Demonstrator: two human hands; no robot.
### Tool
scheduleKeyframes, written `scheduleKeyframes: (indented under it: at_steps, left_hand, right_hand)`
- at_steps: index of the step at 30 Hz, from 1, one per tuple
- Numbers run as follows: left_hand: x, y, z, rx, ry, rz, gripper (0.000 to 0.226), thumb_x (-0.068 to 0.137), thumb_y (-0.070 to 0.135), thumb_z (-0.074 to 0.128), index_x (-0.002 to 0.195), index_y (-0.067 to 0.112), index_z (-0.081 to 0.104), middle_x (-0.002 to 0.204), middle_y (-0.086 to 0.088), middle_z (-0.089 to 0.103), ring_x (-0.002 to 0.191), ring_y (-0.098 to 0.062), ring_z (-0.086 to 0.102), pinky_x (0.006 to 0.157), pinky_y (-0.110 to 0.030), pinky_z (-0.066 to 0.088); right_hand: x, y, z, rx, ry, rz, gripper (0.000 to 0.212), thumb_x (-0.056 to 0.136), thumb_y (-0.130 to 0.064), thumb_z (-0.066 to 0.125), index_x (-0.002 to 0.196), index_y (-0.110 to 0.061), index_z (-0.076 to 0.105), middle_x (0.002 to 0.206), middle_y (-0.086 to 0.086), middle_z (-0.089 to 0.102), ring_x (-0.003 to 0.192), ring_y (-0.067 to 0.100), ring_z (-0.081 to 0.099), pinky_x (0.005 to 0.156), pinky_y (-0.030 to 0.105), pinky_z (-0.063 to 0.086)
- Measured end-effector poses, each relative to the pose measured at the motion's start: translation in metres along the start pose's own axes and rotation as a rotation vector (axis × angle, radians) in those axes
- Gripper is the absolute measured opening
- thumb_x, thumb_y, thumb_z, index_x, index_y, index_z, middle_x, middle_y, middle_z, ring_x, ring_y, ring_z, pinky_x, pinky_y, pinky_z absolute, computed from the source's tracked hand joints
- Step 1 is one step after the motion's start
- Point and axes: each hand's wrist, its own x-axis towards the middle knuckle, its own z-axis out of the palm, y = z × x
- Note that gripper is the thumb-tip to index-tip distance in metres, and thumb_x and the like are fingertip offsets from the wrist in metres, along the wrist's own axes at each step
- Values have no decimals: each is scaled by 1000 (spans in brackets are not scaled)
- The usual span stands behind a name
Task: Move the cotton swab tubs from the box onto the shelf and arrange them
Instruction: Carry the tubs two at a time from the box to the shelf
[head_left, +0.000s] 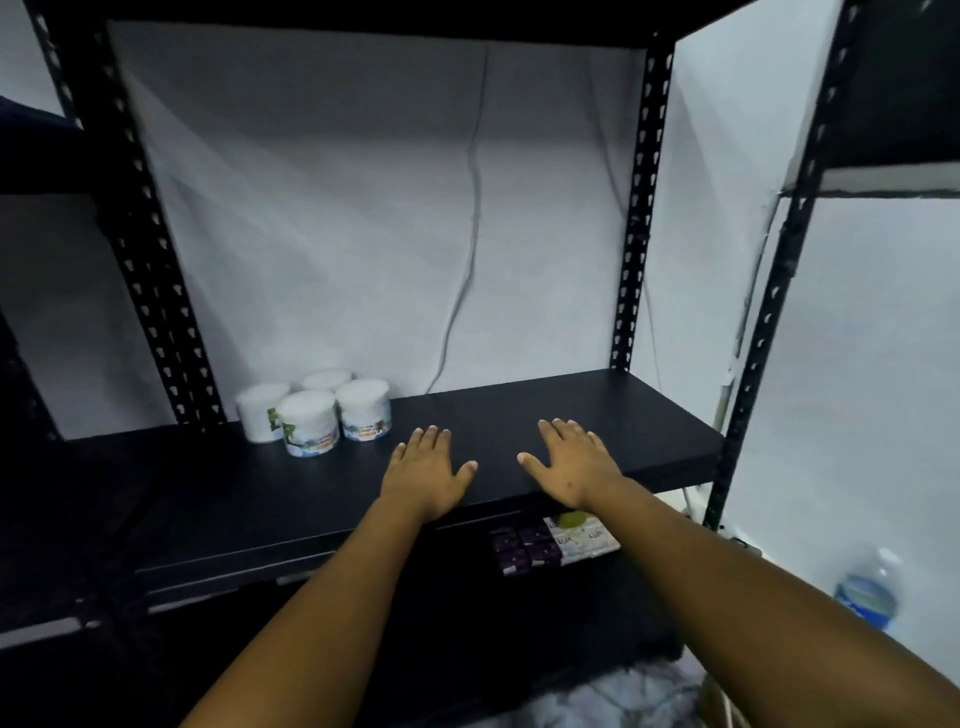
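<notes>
While both hands lie flat, grip released, four tubs show unreadable labels.

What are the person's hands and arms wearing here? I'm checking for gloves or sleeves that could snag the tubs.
Nothing that shows. The left hand and the right hand are both bare, with no gloves, and no rings or watch can be made out. Both forearms are uncovered all the way to the bottom edge of the head view, so no sleeve comes into sight.
</notes>
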Motion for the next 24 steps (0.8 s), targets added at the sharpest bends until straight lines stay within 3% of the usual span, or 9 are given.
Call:
scheduleKeyframes:
  at_steps: [24]
  left_hand:
    - [-12, 214, 63, -89, -60, 469, 70, 96, 54, 31, 151, 13, 17, 159, -6, 14, 147, -23, 7, 119, -41, 8]
  right_hand:
    - [-151, 172, -25, -78, 112, 382, 69, 95, -60, 27, 148, -17, 23, 156, 10, 23, 144, 27, 18, 117, 43, 16]
